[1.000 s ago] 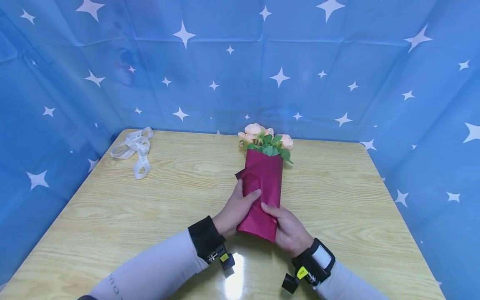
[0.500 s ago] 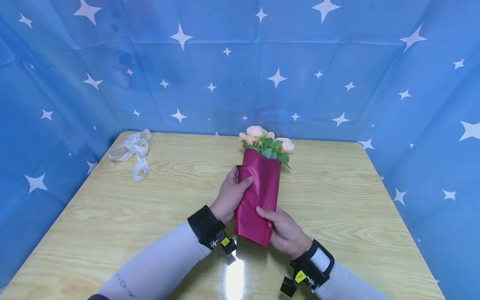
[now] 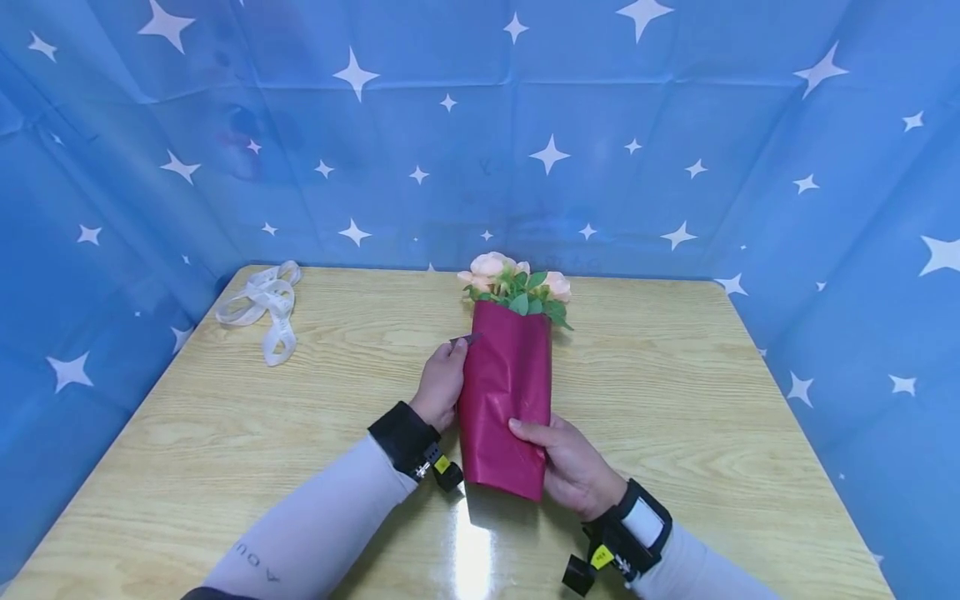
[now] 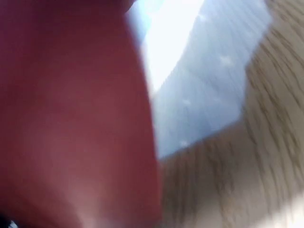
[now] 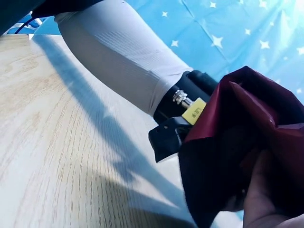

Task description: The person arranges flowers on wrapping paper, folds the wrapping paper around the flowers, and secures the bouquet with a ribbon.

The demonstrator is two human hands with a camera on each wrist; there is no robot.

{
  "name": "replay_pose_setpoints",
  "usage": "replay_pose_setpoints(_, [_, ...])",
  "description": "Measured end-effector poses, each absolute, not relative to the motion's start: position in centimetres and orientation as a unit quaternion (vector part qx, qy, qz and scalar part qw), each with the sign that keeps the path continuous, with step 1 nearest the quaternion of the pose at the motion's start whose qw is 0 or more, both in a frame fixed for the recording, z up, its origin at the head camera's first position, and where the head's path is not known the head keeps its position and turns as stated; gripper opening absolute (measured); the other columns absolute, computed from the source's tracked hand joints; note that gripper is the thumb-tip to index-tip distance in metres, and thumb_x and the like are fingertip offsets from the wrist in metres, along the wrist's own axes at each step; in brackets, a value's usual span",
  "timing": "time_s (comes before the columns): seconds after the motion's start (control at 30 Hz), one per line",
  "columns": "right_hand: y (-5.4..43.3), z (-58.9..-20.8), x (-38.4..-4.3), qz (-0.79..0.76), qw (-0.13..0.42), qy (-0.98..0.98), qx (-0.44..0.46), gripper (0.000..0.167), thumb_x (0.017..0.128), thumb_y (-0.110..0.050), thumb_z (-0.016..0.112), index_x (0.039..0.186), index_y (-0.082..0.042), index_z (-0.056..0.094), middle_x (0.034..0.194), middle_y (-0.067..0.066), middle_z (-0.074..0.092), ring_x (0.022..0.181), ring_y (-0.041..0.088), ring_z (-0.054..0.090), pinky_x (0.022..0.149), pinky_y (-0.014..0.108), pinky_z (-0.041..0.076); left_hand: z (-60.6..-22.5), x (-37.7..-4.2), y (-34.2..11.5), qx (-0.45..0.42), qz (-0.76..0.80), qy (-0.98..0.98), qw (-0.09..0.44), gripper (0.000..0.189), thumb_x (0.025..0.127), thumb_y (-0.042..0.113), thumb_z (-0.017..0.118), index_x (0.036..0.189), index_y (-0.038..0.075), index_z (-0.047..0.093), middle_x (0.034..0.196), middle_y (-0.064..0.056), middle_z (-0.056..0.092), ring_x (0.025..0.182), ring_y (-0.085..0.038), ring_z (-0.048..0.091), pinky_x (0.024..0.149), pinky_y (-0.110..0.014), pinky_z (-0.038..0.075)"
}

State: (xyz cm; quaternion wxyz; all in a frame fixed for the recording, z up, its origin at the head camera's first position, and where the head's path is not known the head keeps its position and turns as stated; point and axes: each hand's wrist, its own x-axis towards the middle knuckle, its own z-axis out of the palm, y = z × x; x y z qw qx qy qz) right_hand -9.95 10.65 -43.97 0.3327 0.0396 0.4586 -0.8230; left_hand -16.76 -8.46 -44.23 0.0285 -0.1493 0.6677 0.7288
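Observation:
A bouquet of pale pink flowers (image 3: 491, 265) with green leaves sticks out of a tube of dark red wrapping paper (image 3: 501, 392). My left hand (image 3: 441, 379) is at the wrap's left edge, its thumb and fingers pinching a small dark paper flap (image 3: 467, 338). Lower down, my right hand (image 3: 576, 468) grips the wrapped bouquet from the right, thumb across its front and the other fingers mostly hidden behind. In the left wrist view, blurred red paper (image 4: 80, 118) fills the left side. The wrap's hollow lower end (image 5: 223, 166) shows in the right wrist view.
A loosely looped white ribbon (image 3: 272, 302) lies at the far left of the wooden table (image 3: 675, 375). Behind the table hangs a blue cloth with white stars (image 3: 480, 167). A bright reflection shows on the tabletop near the front.
My left thumb has slid off the front of the wrap to its left edge, onto the dark flap. The bouquet has shifted slightly left and stands straighter. My right hand keeps its grip.

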Motion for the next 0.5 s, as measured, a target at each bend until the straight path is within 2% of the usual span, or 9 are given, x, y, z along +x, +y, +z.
replay_pose_setpoints(0.2, [10.75,-43.92,-9.92,-0.828,0.337,0.446,0.042,0.04,0.106,-0.012,0.058,0.142,-0.011,0.041,0.12,0.001,0.071,0.11,0.017,0.073,0.097,0.035,0.059,-44.47,-17.11,-9.06,-0.191,0.771,0.605,0.06,0.048,0.113,0.035,0.037,0.144,0.004,0.057,0.141,-0.007,0.052,0.128,-0.018,0.046,0.112,-0.03,0.036])
replay_pose_setpoints(0.33, [10.67,-43.89,-9.85,-0.83,0.338,0.443,0.039,0.039,0.106,-0.012,0.058,0.141,-0.012,0.04,0.12,0.0,0.07,0.11,0.016,0.073,0.097,0.035,0.059,-44.39,-17.31,-9.07,-0.204,0.79,0.573,0.074,0.048,0.112,0.035,0.04,0.145,0.004,0.054,0.141,-0.007,0.053,0.123,-0.017,0.049,0.108,-0.029,0.04])
replay_pose_setpoints(0.43, [10.65,-43.81,-9.81,-0.831,0.337,0.441,0.035,0.038,0.106,-0.013,0.058,0.141,-0.012,0.041,0.12,0.0,0.071,0.11,0.016,0.073,0.097,0.034,0.059,-44.49,-17.22,-8.76,-0.181,0.772,0.608,0.038,0.046,0.112,0.029,0.044,0.148,0.002,0.047,0.14,-0.013,0.052,0.123,-0.022,0.052,0.106,-0.034,0.043])
replay_pose_setpoints(0.5, [10.67,-43.72,-9.8,-0.831,0.335,0.442,0.033,0.038,0.106,-0.013,0.058,0.141,-0.011,0.042,0.12,0.0,0.071,0.11,0.016,0.073,0.097,0.034,0.059,-44.42,-16.74,-8.48,-0.157,0.745,0.649,0.007,0.048,0.112,0.027,0.045,0.153,0.003,0.041,0.149,-0.016,0.046,0.134,-0.027,0.048,0.112,-0.041,0.042])
